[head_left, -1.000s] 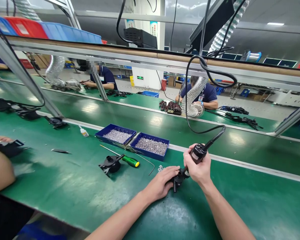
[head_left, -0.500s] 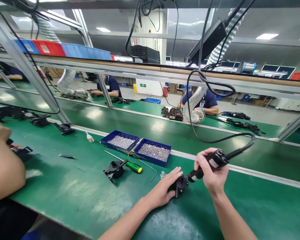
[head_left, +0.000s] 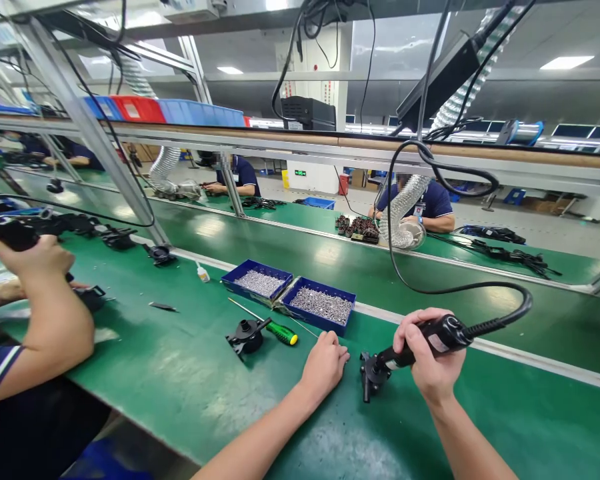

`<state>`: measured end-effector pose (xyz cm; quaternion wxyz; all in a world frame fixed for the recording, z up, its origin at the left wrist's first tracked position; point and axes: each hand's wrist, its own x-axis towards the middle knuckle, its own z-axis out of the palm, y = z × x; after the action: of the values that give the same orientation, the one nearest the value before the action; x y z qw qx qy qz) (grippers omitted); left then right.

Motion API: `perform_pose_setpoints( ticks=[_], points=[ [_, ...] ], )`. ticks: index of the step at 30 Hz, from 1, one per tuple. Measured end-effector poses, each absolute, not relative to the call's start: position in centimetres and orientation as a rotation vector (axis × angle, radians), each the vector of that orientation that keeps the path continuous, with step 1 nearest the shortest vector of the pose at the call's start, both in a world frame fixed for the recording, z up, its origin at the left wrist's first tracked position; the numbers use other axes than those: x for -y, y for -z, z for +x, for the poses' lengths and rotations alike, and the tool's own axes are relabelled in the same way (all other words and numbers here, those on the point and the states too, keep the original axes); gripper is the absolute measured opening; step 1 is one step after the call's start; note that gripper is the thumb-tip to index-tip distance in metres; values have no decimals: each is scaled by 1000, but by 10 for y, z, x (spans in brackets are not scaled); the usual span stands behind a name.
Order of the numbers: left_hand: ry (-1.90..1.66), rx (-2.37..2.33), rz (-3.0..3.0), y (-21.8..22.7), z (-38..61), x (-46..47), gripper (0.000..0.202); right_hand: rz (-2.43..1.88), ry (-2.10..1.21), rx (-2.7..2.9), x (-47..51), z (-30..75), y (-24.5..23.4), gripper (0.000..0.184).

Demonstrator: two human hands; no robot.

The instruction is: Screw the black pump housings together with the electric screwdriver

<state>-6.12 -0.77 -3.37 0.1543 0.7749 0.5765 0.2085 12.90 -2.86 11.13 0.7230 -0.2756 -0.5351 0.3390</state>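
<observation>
Moving away from the small, round, black plastic part (head_left: 369, 385) with a stubby tube, the bare left hand (head_left: 326, 363) is now hanging low over the shiny green desk (head_left: 180, 373), near a thin, bent metal rod (head_left: 305, 327). Its fingers are curling together, but whether they are pinching anything is not showing. Just to the right, the black part is sitting on the desk with no hand around it. That is probably leaving only the tool to keep it still, so it could be slipping or turning more easily. Next to it, the bare right hand (head_left: 435, 360) is gripping a thick black electric screwdriver (head_left: 450, 331), with its fingers wrapping around the body. The nose is pointing down and left at the part; whether the very tip is touching is too small to tell.

Compared with half a second ago, the view is showing more on the left. There, a co-worker's hand (head_left: 40, 257) is holding a dark, lumpy thing (head_left: 14, 235). A second round black part (head_left: 247, 337) is lying in the same place, beside the long screwdriver with a green and yellow handle (head_left: 281, 333). The left hand is no longer covering the first part's side; it is now hiding some little silver bits. The electric screwdriver's nose is now overlapping the part instead of pointing just beside it.
</observation>
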Motion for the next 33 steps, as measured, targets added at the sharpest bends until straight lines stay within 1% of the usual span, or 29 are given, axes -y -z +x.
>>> perform_pose_setpoints(
  ticks=[4,9,15,18,23,27,33],
  points=[
    [-577,-1628,2221,35,-52,-2,36,-619,-719,1192,29,129,-113,16],
    [-617,-1565,2144,29,-44,-3,27,-675,-716,1225,24,117,-120,17],
    [-797,-1519,1671,23,-43,23,22,-708,-659,1246,26,116,-123,17],
    [-747,-1460,1418,26,-45,26,22,-626,-635,1249,29,116,-124,18],
    [-597,-1336,1058,27,-43,17,23,-642,-747,1253,24,103,-112,16],
    [-587,-1278,924,21,-39,14,26,-751,-782,1305,16,98,-100,17],
    [-581,-1221,808,11,-37,15,24,-789,-804,1282,13,99,-97,19]
  ],
)
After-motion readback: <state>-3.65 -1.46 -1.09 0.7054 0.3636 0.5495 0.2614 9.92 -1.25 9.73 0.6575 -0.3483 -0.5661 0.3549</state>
